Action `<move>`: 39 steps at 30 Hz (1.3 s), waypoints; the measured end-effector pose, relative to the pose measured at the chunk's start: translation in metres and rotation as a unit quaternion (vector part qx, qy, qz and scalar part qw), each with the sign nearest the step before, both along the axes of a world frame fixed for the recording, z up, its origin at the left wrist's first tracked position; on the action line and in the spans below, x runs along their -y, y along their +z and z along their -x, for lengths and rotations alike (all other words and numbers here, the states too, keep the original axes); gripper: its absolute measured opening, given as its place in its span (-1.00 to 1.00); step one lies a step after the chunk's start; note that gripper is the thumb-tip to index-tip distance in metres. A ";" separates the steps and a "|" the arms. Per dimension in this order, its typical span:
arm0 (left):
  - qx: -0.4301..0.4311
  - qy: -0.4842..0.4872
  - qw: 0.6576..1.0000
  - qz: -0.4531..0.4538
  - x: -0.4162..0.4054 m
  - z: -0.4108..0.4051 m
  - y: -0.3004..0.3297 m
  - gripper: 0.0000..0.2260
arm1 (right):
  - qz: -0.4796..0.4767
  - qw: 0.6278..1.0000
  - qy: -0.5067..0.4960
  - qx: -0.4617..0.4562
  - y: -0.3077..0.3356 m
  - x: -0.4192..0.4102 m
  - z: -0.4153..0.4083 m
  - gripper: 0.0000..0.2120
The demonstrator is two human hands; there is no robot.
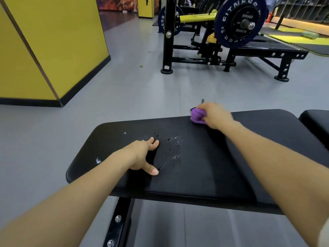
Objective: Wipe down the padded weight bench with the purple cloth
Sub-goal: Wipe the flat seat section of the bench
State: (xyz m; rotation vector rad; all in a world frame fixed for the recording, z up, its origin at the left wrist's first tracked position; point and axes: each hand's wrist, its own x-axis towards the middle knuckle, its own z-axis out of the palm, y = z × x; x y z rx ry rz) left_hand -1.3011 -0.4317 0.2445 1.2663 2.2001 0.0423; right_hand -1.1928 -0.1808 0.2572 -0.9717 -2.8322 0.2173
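purple cloth is gripped bunched by right hand at padded weight bench far edge; left hand is rested spread on pad

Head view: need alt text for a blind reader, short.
A person's right hand grips a bunched purple cloth at the far edge of a black padded bench, while the left hand rests on the pad beside a patch of water droplets. A loaded barbell rack stands behind on the grey gym floor.
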 end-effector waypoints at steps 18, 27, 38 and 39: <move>0.006 -0.004 1.000 0.005 -0.001 0.001 0.000 -0.08 | -0.037 0.999 -0.013 -0.015 -0.005 0.005 -0.003 -0.72; -0.003 -0.006 1.000 0.010 0.000 0.004 -0.003 -0.09 | -0.044 0.997 0.057 -0.031 -0.023 0.082 0.052 -0.68; 0.012 0.006 1.000 0.001 0.000 0.003 -0.003 -0.09 | -0.045 0.997 -0.065 0.003 -0.005 0.010 -0.018 -0.72; 0.014 0.007 1.000 0.000 0.000 0.003 -0.004 -0.09 | -0.055 0.996 -0.072 -0.002 -0.007 0.018 -0.012 -0.70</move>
